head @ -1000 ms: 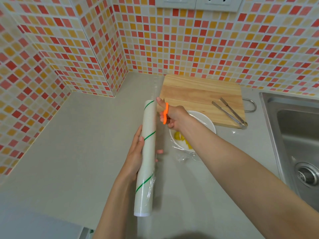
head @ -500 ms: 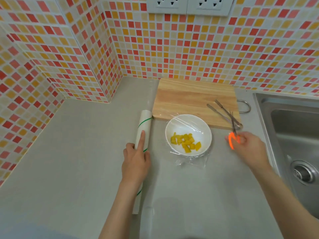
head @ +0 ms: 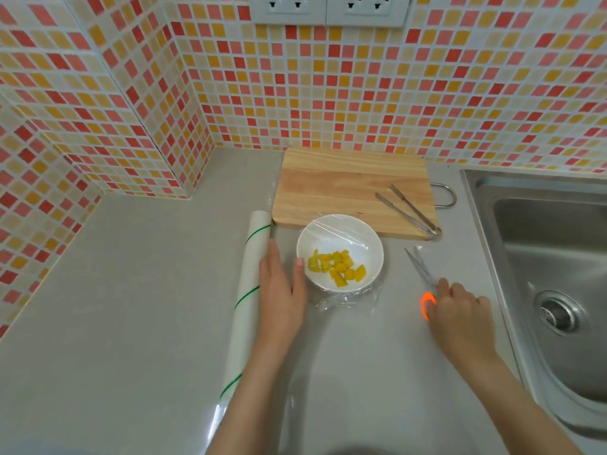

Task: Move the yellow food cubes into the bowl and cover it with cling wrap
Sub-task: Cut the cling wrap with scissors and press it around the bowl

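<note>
done: yellow food cubes [head: 338, 268] in bowl [head: 368, 239], cling wrap [head: 345, 233] draped over
left: press wrap edges down
left hand [head: 281, 290]: fingers flat, empty
right hand [head: 460, 310]: fingers on scissors [head: 423, 277]

A home kitchen. Small red, orange and yellow mosaic tiles [head: 361, 93] cover the walls of a corner, with two wall sockets [head: 325, 9] set high in them. A grey desk [head: 115, 307] runs below, a steel sink [head: 551, 274] with a drain sunk into its right end. A wooden board [head: 341, 188] with tongs [head: 409, 210] lies by the wall.
</note>
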`<state>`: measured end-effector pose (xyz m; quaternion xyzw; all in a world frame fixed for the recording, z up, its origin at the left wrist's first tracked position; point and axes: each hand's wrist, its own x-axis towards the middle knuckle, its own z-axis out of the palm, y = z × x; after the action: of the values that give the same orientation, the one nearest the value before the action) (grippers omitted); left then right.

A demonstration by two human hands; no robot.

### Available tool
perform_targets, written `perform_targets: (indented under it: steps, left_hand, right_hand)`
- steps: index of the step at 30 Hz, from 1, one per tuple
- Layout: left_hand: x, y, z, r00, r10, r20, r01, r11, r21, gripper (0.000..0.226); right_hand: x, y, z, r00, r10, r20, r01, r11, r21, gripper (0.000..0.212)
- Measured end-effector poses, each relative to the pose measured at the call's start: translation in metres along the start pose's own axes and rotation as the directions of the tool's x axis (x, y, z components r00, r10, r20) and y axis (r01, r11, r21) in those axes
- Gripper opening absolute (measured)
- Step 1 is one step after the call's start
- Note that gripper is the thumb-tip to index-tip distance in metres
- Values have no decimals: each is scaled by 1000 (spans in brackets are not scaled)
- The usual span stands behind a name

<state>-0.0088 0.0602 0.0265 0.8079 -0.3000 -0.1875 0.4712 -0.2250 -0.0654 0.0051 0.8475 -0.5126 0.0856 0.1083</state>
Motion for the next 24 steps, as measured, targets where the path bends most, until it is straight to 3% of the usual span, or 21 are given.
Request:
perform_targets:
  steps: [4,7,9,11,12,14,16,17,21,24]
  left_hand:
    - [2,10,16,992,-102,73,111,984,-139,69]
    - [7,7,19,989,-115,91,127,981,-148,71]
    - [12,5,18,987,-133,88,145,978,-153,70]
    - [19,5,16,985,-156,77,167,974,-153,68]
    - [23,6,16,983,-165,80,175,973,-152,67]
    - [31,7,15,983,-160,89,172,974,-149,64]
    - [37,8,13,982,-147,117,164,975,-152,59]
    - [41,8,13,980,-142,139,164,974,-158,57]
    - [56,7,11,969,-139,206,174,971,-162,50]
    - [71,11,12,953,-154,260,198,968,-153,50]
  right_hand:
    - [2,-8,-10,992,-57,114,65,996,-65,17]
    - [2,-9,-15,981,-129,144,139,988,-64,19]
    - [7,-9,-21,979,-130,160,128,992,24,4]
    - [24,-12,-23,972,-96,217,48,975,215,28]
    - [35,-16,-25,958,-120,262,17,932,362,41]
    - [56,-31,-33,929,-179,324,-94,732,675,60]
    - [66,-47,-37,912,-197,359,-210,529,822,63]
    - [66,-53,-37,913,-186,364,-237,483,843,61]
    - [37,-56,-35,972,-79,220,-152,504,850,42]
    - [14,-49,-33,979,20,201,-185,481,857,40]
